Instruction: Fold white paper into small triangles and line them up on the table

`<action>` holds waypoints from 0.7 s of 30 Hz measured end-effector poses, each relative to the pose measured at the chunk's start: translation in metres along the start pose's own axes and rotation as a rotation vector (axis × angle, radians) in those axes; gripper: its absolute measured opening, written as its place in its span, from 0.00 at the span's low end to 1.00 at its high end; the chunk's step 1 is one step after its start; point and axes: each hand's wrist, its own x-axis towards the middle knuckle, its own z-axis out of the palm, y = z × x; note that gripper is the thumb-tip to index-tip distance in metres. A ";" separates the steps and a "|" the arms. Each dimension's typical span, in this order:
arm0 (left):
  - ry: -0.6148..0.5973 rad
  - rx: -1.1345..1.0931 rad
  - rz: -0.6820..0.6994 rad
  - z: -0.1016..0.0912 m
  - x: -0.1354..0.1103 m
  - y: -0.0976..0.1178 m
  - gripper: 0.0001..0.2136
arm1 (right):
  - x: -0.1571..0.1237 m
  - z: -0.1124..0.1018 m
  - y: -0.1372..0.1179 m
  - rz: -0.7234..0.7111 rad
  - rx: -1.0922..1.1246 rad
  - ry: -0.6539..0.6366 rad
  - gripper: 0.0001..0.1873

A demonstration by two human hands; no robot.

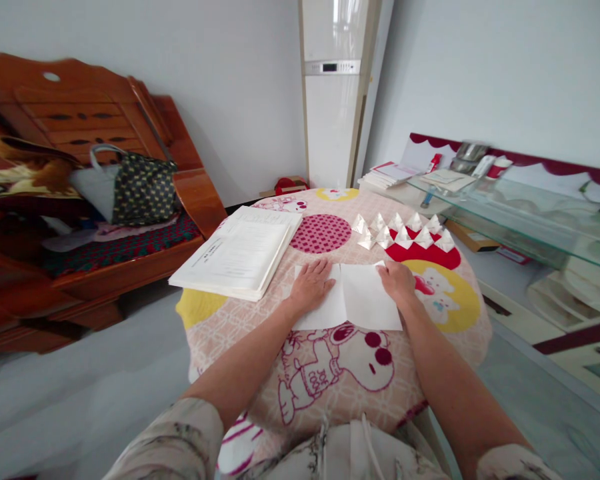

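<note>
A white sheet of paper [367, 300] with a crease down its middle lies before me on the cloth-covered table. My left hand [313, 285] rests flat on its left half, fingers stretched out. At the sheet's upper right corner my right hand [397, 280] is closed, pinching the paper's edge between thumb and fingers. Beyond the right hand stand two rows of small folded paper shapes [405, 235], white and pointed. To the left of my left hand lies a thick stack of printed sheets [240, 250].
The round table wears a patterned cloth [250, 353]. On the left stands a wooden bench [100, 100] with a bag [145, 187] on it. A glass-topped cabinet [540, 213] holding papers and cups is on the right. Behind the table rises a tall white air conditioner [333, 120].
</note>
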 end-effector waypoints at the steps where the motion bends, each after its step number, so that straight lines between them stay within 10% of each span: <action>1: -0.002 0.001 -0.002 0.000 0.000 0.000 0.26 | 0.000 -0.001 0.003 0.006 0.020 -0.008 0.21; 21: -0.009 0.002 -0.009 -0.005 0.001 0.002 0.25 | -0.017 -0.001 0.009 0.045 0.069 -0.009 0.21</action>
